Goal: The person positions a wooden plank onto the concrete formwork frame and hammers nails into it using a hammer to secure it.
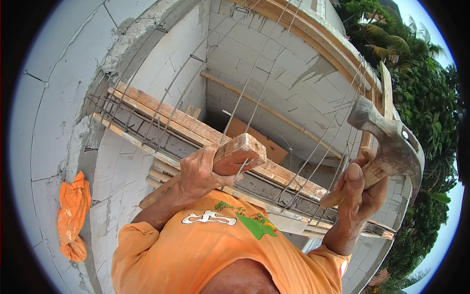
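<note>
My left hand [198,171] is wrapped round a reddish-brown length of wood [243,147], its squared end raised toward me. A nail [240,169] slants out of that end, beside my fingers. On the right, my right hand [361,188] is closed round the wooden handle of a claw hammer [387,134]. The hammer's worn grey metal head is held up, apart from the wood and the nail. My fingers hide part of the handle.
Below my hands runs board formwork [166,115] with steel rebar [132,117] in it. Thin steel rods [254,73] cross above a recess of pale block walls [279,54]. An orange cloth [73,218] lies at the left. Trees [423,108] stand at the right.
</note>
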Motion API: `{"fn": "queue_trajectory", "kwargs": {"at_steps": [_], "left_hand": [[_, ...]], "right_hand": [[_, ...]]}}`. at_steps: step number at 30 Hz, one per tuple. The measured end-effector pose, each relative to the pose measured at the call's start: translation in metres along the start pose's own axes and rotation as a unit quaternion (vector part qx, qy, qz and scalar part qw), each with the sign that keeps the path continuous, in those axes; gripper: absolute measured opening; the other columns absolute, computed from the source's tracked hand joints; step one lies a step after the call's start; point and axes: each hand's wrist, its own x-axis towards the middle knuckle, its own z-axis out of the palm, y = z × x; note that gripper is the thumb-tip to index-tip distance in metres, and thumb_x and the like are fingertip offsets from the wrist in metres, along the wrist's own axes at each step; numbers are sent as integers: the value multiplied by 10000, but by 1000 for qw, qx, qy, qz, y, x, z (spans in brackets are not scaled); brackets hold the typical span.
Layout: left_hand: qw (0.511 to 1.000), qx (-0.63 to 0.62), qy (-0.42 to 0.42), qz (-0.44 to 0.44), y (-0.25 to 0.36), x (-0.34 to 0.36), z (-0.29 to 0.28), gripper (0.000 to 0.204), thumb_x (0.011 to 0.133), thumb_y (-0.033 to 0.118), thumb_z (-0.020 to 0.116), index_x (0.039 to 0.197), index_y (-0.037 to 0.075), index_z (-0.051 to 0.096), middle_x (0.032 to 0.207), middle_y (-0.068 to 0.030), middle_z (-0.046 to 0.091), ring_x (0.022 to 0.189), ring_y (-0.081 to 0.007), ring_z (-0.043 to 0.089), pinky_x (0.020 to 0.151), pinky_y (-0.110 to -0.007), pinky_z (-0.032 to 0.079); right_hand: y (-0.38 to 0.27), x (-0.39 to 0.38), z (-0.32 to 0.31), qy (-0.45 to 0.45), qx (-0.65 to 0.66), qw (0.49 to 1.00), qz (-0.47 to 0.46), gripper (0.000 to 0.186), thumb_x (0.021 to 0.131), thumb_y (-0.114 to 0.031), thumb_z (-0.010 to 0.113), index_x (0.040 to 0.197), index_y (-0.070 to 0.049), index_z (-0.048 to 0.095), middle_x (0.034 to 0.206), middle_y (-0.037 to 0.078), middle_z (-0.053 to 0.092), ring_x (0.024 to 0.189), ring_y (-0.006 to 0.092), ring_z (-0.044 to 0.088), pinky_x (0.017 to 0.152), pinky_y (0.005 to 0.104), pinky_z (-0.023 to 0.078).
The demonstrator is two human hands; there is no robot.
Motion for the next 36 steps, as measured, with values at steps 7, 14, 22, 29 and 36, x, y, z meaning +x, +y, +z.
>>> {"fn": "queue_trajectory", "kwargs": {"at_steps": [7, 14, 22, 29, 36], "left_hand": [[998, -17, -52, 22, 2, -6, -1, 808, 612, 490, 942, 1061, -70, 572, 780, -137, 632, 681, -296, 710, 569, -372, 598], [999, 4, -36, 29, -1, 0, -2, 825, 604, 474, 948, 1093, -76, 575, 820, -157, 654, 710, -311, 723, 574, -371, 603], [996, 38, -64, 48, -19, 2, 5, 842, 592, 430, 952, 1151, -80, 583, 860, -156, 675, 719, -314, 728, 592, -375, 603], [996, -33, -86, 11, -26, -10, -6, 826, 694, 357, 918, 1273, -72, 515, 896, -117, 744, 773, -262, 757, 654, -350, 608], [986, -65, -144, -51, -34, -13, -4, 891, 731, 519, 864, 1265, -101, 512, 900, -129, 728, 771, -243, 744, 660, -333, 606]], "right_hand": [[45, -6, 17, -279, -189, 940, -50, 329, 944, -160, 712, 1129, 61, 554, 681, 51, 574, 558, 103, 548, 488, 284, 431], [3, 10, -15, -36, -44, 998, 31, 299, 964, -153, 695, 1149, 47, 572, 744, 34, 595, 522, 85, 491, 489, 255, 404], [44, 0, 8, -287, -117, 949, 52, 241, 929, -118, 705, 1086, 34, 603, 735, 78, 628, 588, 125, 564, 526, 285, 434], [25, 27, -30, 15, 36, 993, 107, 299, 926, -196, 765, 1075, 6, 603, 800, 38, 611, 539, 60, 522, 458, 217, 399], [62, 5, -33, 45, 32, 975, 215, 315, 931, -232, 760, 1041, 11, 593, 750, 34, 584, 514, 67, 519, 442, 218, 401]]}}
